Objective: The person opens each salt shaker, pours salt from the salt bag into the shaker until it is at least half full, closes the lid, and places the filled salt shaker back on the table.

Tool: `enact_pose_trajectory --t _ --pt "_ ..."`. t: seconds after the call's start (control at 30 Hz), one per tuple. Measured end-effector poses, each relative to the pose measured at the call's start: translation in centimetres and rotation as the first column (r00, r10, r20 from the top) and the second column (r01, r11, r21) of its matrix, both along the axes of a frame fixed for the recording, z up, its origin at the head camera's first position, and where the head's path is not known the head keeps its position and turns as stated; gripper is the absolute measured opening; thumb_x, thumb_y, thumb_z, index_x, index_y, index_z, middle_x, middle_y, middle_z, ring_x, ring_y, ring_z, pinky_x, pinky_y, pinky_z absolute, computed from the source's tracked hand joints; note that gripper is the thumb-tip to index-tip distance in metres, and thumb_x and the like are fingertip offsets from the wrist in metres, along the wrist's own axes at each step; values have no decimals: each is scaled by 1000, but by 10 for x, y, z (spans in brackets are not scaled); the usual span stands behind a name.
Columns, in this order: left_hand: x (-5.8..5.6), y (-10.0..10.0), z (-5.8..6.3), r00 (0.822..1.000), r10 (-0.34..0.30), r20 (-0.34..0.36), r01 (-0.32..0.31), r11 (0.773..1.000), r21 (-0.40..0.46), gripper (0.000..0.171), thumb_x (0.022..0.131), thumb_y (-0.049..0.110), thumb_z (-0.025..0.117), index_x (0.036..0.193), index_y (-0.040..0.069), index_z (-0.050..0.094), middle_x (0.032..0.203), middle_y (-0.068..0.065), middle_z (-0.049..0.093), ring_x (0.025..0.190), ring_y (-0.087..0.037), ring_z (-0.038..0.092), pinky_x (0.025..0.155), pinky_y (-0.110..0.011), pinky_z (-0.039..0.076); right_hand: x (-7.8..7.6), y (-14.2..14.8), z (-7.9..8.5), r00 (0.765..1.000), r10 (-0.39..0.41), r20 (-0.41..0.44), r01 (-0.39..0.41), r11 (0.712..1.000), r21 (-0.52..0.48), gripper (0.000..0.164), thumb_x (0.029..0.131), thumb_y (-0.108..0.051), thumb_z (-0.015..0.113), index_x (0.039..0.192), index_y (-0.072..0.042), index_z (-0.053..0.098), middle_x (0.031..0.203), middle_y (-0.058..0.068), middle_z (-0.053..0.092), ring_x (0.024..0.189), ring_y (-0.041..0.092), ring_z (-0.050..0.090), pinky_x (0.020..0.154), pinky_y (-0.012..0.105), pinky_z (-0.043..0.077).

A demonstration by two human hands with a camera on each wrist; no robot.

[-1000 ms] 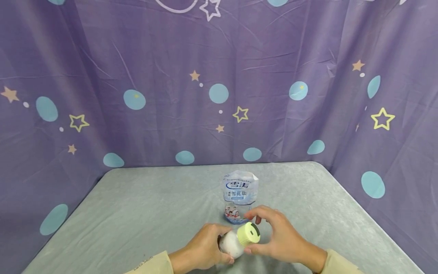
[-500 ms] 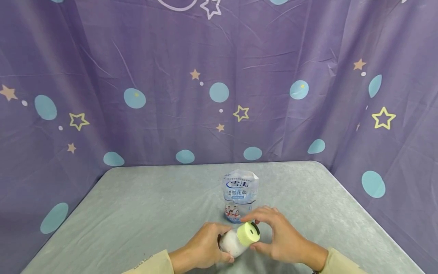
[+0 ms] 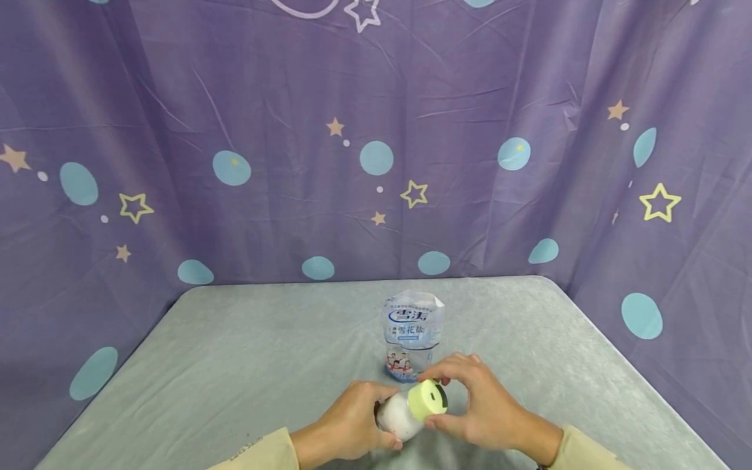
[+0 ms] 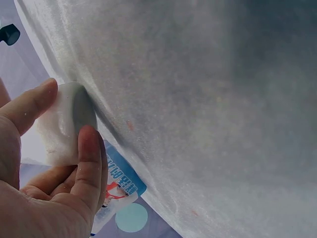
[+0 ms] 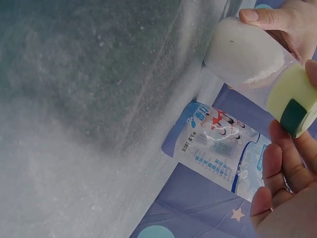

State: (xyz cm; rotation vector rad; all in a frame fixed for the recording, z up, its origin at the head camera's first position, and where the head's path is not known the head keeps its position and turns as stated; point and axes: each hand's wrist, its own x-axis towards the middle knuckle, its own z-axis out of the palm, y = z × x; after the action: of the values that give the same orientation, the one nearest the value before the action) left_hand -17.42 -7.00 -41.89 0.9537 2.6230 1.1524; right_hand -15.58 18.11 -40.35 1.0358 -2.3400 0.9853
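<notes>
A clear bottle of white salt (image 3: 397,416) with a pale yellow-green cap (image 3: 424,401) is tilted toward the right, low over the table. My left hand (image 3: 356,421) grips the bottle's body, with the thumb on the near side and fingers on the far side. My right hand (image 3: 478,401) pinches the cap between thumb and fingertips. A dark green flap (image 5: 294,115) shows on the cap in the right wrist view. Whether the bottle's base (image 4: 85,106) touches the cloth is hard to tell. Behind it stands a blue-and-white salt pouch (image 3: 411,333).
A pale grey-green cloth covers the table (image 3: 264,352). Its far edge meets a purple curtain (image 3: 294,215) printed with stars and blue dots. The pouch stands just behind the right fingertips.
The right fingers and thumb have shifted around the cap, and the cap looks slightly turned. The left hand has held the bottle in nearly the same place; the pouch has not moved.
</notes>
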Motion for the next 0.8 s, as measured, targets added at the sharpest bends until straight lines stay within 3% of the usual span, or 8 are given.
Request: enact_pose_trajectory --t 0.37,0.57,0.7,0.8 --pt "0 0 0 1000 -2 -19 3 1000 14 40 63 12 97 95 23 75 74 19 62 67 -1 56 62 -20 47 0 -6 -4 989 -146 12 146 989 -7 35 72 -43 93 92 -36 65 82 -23 56 78 -1 50 75 28 35" --pt "0 1 0 1000 0 -17 1 1000 10 42 63 12 97 97 24 76 74 19 62 67 0 56 62 -20 47 2 -9 -4 973 -225 46 225 974 8 37 73 -55 88 79 -37 56 73 -20 53 71 0 47 71 27 35" --pt "1 1 0 1000 -3 -8 3 1000 19 42 63 12 97 97 25 76 75 20 63 68 1 56 63 -21 48 3 -9 -4 967 -247 66 246 969 22 37 74 -59 86 79 -36 57 72 -20 51 71 1 45 69 27 35" --pt "1 0 0 1000 -1 7 1 1000 20 41 63 12 97 96 24 76 76 19 63 69 0 57 64 -21 48 3 -7 -3 973 -219 79 217 976 26 38 74 -60 86 91 -36 63 80 -23 56 74 4 49 72 28 35"
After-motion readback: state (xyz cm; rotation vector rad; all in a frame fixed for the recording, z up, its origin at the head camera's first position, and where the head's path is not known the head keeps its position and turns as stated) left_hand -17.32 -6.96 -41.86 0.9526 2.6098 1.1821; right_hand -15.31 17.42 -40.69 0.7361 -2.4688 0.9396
